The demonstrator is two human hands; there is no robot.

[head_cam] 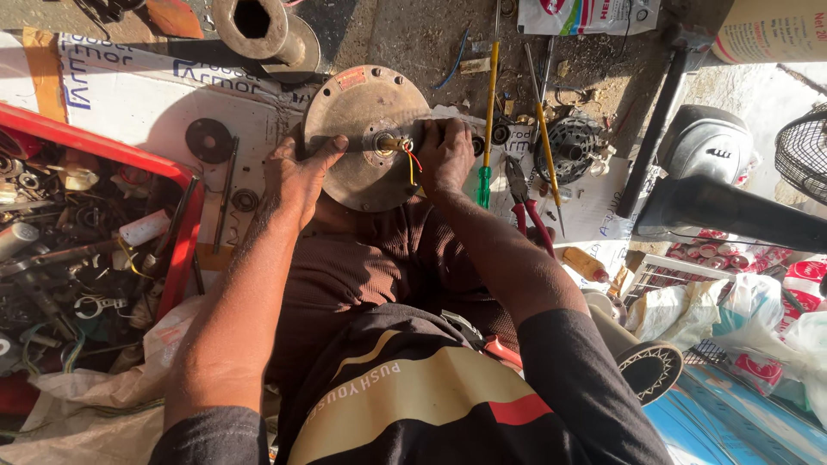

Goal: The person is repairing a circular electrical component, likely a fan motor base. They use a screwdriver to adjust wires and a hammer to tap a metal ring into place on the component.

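Observation:
A round, dusty metal motor housing (362, 103) lies flat on the floor in front of me, with a short shaft (389, 143) and red and yellow wires (413, 162) coming out of its middle. My left hand (297, 172) presses on the disc's left lower rim, thumb stretched toward the shaft. My right hand (446, 155) grips the disc's right edge beside the wires. Both forearms reach out over my knees.
A red crate (185, 215) of metal parts and scrap stands at left. Screwdrivers (488, 112) and red-handled pliers (525, 207) lie right of the disc. A small black disc (209, 140) and a metal pipe piece (258, 26) rest on white cardboard. A black fan base (706, 146) sits at right.

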